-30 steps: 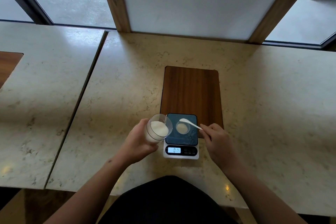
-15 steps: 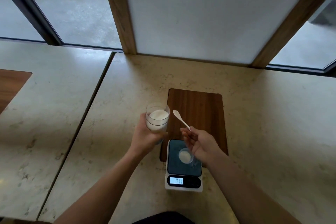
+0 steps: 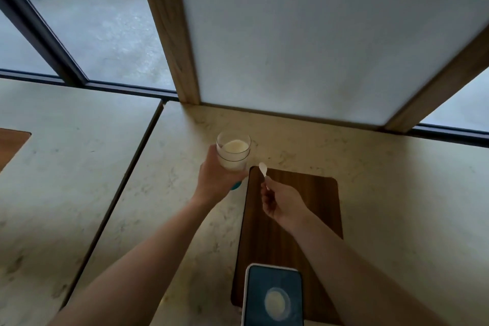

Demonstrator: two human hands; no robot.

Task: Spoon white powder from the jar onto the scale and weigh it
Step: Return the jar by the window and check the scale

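Note:
My left hand [image 3: 214, 180] grips a clear jar [image 3: 233, 151] of white powder, held upright above the marble table beyond the board's far left corner. My right hand [image 3: 280, 200] pinches a small white spoon [image 3: 263, 170], its bowl pointing up and just right of the jar. The spoon's bowl looks empty. The scale [image 3: 274, 295] lies at the bottom edge, well below both hands, with a small round dish of white powder [image 3: 276, 304] on its dark platform. Its display is cut off by the frame.
A dark wooden board [image 3: 304, 188] lies under the scale's far part. The marble table [image 3: 397, 180] ends at a wall panel and wooden posts [image 3: 172, 34]. A seam [image 3: 127, 182] splits off a second table at left.
Both hands moved away from the scale toward the far side of the table, carrying jar and spoon. The camera tilted up, so the scale slid to the bottom edge.

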